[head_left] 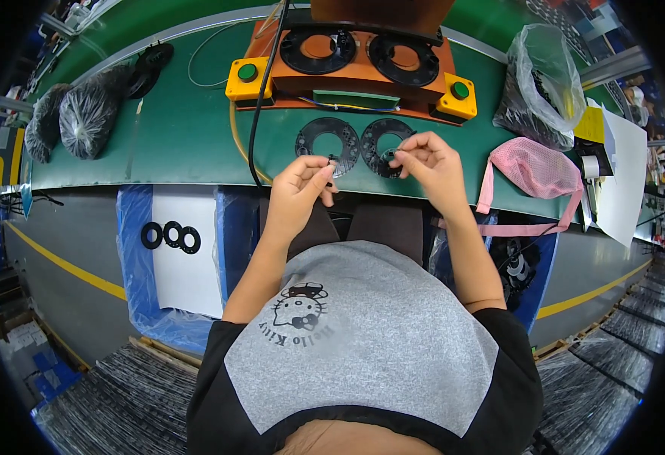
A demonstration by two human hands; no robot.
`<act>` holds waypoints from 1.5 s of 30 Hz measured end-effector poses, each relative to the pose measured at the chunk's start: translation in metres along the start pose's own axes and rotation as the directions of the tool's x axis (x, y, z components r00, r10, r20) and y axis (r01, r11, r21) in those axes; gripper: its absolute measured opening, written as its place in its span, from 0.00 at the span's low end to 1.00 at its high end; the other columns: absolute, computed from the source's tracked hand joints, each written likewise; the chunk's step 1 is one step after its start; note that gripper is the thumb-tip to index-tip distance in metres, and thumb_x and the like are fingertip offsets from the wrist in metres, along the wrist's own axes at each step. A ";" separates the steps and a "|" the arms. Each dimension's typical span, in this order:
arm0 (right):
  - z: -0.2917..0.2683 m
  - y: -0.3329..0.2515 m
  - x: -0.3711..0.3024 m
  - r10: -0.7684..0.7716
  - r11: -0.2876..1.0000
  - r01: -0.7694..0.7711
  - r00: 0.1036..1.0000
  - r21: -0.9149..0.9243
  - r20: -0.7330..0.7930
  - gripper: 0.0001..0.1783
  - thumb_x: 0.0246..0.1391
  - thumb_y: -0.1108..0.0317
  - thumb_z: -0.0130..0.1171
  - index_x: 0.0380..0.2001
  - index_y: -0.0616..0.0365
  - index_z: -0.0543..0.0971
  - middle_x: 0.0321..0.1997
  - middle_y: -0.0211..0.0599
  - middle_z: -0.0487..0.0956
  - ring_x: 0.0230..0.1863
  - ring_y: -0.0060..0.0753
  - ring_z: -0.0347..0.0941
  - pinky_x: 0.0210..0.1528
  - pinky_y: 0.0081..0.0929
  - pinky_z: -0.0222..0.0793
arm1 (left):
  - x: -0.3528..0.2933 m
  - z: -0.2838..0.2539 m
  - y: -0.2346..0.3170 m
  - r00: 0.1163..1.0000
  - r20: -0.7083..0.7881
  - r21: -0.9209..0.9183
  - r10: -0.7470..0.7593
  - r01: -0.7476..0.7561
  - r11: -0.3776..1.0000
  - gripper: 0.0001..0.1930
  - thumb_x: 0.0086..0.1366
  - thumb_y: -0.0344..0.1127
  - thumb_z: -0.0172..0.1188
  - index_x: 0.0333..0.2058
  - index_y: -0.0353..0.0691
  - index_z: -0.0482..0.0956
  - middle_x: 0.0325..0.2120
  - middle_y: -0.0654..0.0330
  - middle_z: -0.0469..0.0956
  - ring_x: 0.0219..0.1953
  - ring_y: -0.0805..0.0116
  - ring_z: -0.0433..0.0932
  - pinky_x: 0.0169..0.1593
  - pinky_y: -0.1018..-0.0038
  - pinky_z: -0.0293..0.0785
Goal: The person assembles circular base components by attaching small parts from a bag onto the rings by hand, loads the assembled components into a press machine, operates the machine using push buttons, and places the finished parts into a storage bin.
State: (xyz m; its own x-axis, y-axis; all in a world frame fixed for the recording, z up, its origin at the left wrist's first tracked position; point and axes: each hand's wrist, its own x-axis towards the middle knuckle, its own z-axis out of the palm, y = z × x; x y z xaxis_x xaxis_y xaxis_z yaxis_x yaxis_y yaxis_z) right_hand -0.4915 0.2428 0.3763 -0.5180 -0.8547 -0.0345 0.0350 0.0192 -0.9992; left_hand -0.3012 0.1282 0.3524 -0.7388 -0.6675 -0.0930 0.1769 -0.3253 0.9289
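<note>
Two flat black rings lie side by side on the green bench in front of me: the left ring (307,139) and the right ring (370,144). My left hand (300,188) is closed in a pinch at the lower left edge of the left ring, with a small dark piece (333,158) at its fingertips. Over the right side of the right ring, my right hand (434,168) also pinches, finger and thumb together. What it holds is too small to make out.
Behind the rings stands an orange fixture (347,89) carrying two more black rings, flanked by yellow button boxes (250,81). A black cable (257,114) hangs left. Plastic bags (90,114) of dark parts, a pink cloth (533,171) and a blue lined bin (137,262) are around.
</note>
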 end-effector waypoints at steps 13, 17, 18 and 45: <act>-0.007 0.013 0.075 -0.277 0.516 0.608 0.785 -0.603 0.555 0.07 0.43 0.72 0.60 0.29 0.62 0.76 0.28 0.40 0.75 0.30 0.42 0.73 0.34 0.31 0.69 | -0.010 0.001 -0.004 0.995 -0.098 0.093 -0.035 0.045 0.995 0.08 0.56 0.26 0.61 0.29 0.36 0.69 0.20 0.68 0.70 0.19 0.85 0.65 0.21 0.88 0.59; -0.008 0.011 0.078 -0.256 0.502 0.650 0.741 -0.570 0.621 0.06 0.43 0.73 0.59 0.28 0.62 0.77 0.28 0.39 0.75 0.31 0.42 0.73 0.34 0.32 0.69 | -0.009 0.000 -0.005 0.996 -0.089 0.086 -0.006 0.014 0.996 0.07 0.56 0.26 0.61 0.29 0.36 0.70 0.20 0.68 0.70 0.19 0.85 0.65 0.21 0.88 0.60; -0.008 0.011 0.078 -0.255 0.502 0.650 0.741 -0.570 0.621 0.06 0.43 0.73 0.59 0.28 0.62 0.77 0.28 0.39 0.75 0.31 0.42 0.73 0.34 0.32 0.69 | -0.009 -0.001 -0.005 0.997 -0.079 0.088 -0.005 0.012 0.996 0.07 0.56 0.26 0.61 0.30 0.37 0.70 0.20 0.68 0.70 0.19 0.85 0.65 0.22 0.88 0.60; -0.029 0.010 0.020 -0.482 0.635 0.470 0.861 -0.614 0.162 0.12 0.44 0.82 0.55 0.35 0.62 0.77 0.33 0.37 0.74 0.30 0.27 0.72 0.32 0.20 0.69 | 0.034 0.019 -0.001 0.996 0.001 0.421 0.091 -0.083 0.903 0.08 0.56 0.24 0.58 0.34 0.32 0.71 0.23 0.63 0.75 0.27 0.78 0.75 0.32 0.83 0.68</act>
State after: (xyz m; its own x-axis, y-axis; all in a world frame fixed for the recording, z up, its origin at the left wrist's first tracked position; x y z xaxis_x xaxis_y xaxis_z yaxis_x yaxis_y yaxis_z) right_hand -0.5264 0.2413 0.3645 -0.3247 -0.8294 0.4546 -0.7457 -0.0712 -0.6625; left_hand -0.3385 0.1185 0.3551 -0.7203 -0.6936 -0.0081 -0.0531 0.0435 0.9976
